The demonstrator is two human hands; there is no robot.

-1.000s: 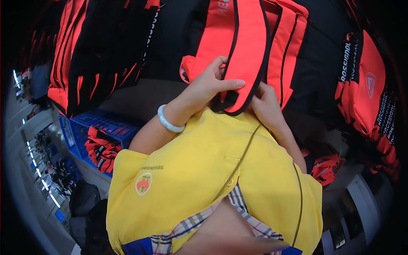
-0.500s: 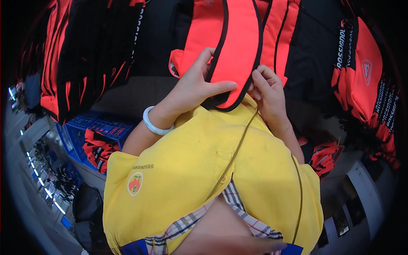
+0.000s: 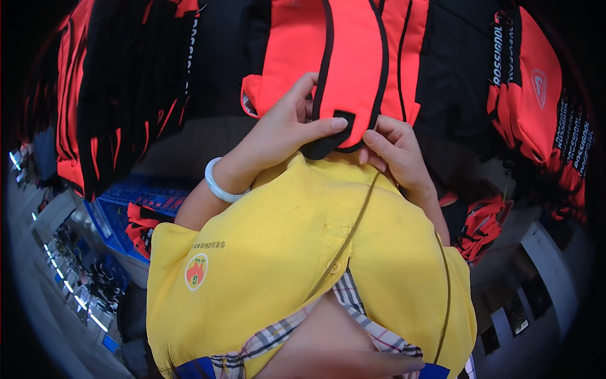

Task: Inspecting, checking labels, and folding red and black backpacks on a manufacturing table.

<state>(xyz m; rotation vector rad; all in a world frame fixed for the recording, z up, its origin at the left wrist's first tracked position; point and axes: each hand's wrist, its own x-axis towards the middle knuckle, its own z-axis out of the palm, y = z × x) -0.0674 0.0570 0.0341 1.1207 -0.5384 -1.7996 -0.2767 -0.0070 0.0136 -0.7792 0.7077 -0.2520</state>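
A padded red shoulder strap [image 3: 353,69] with black edging runs toward me from a red and black bag [image 3: 287,47]. My left hand [image 3: 281,136] is closed on the left side of its rounded end. The thumb presses a folded black webbing piece [image 3: 343,116] flat on the strap's face; its fingers are partly hidden behind. My right hand [image 3: 401,151] pinches the strap's edge at the lower right, thumb on top and fingers curled under. The rounded end sits close to my yellow shirt [image 3: 297,208].
Stacked red and black bag pieces [image 3: 126,95] stand at the left. More red pieces [image 3: 536,95] with black straps pile up at the right. A blue plastic crate [image 3: 117,218] with red pieces is beside my left arm. A brown cord [image 3: 353,234] hangs across my shirt.
The black webbing piece now shows on the strap's face under my left thumb. My right hand has shifted slightly down and toward me along the strap's edge.
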